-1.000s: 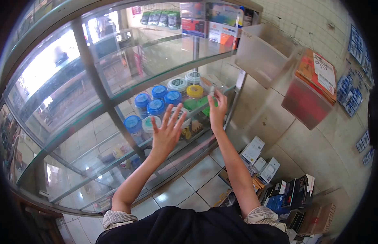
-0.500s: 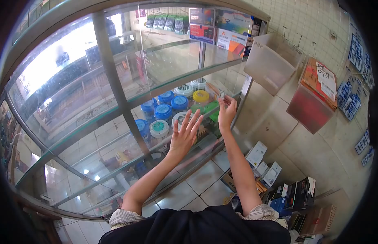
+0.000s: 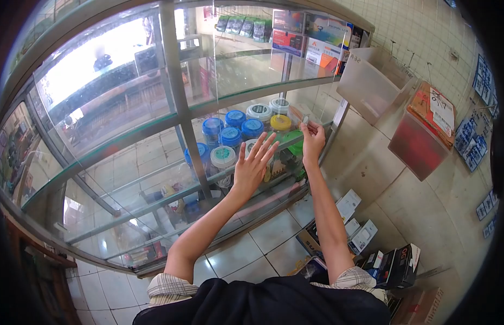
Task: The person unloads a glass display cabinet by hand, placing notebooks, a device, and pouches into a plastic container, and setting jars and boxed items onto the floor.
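My left hand [image 3: 252,167] is raised flat with its fingers spread, in front of the sliding glass of a display cabinet [image 3: 200,188]. Whether the palm presses on the pane I cannot tell. Further right, my right hand [image 3: 312,142] has thumb and fingers pinched by the right end of the glass, at a small pale piece I cannot make out. Behind the glass stand several plastic jars with blue lids [image 3: 230,135], white lids [image 3: 223,156] and one yellow lid [image 3: 280,123]. A bright green item [image 3: 295,146] lies beside the right wrist, partly hidden.
Printed boxes [image 3: 326,47] fill the upper shelf's right end. A translucent bin [image 3: 366,89] and a red-filled bin [image 3: 422,138] hang on the wall at right. Below, small boxes [image 3: 364,236] and a black box [image 3: 401,265] stand on the tiled floor [image 3: 236,265].
The view has turned slightly, so the cabinet and jars appear further right and higher. Both hands keep nearly the same pose and place against the glass.
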Tool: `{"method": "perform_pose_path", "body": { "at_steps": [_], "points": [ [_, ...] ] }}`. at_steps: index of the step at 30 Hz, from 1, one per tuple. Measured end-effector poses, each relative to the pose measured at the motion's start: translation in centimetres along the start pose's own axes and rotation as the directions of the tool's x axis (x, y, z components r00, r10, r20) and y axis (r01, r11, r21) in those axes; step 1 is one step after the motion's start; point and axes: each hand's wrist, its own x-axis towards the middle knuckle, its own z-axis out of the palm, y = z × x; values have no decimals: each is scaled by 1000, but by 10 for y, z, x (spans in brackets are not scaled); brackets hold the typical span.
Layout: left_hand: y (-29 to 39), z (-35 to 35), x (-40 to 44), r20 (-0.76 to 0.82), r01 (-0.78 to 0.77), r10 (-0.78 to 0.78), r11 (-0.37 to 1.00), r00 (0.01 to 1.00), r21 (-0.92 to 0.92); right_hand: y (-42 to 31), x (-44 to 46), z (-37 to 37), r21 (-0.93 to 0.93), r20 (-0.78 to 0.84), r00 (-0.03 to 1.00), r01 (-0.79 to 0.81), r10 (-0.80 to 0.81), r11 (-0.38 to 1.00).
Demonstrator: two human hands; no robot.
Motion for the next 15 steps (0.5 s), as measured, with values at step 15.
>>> {"method": "perform_pose_path", "body": {
  "at_steps": [15],
  "points": [
    [-62,-34,-66,74,144,-144,990,987,0,-70,-86,31,-46,178,980,102,-92,994]
  ]
}}
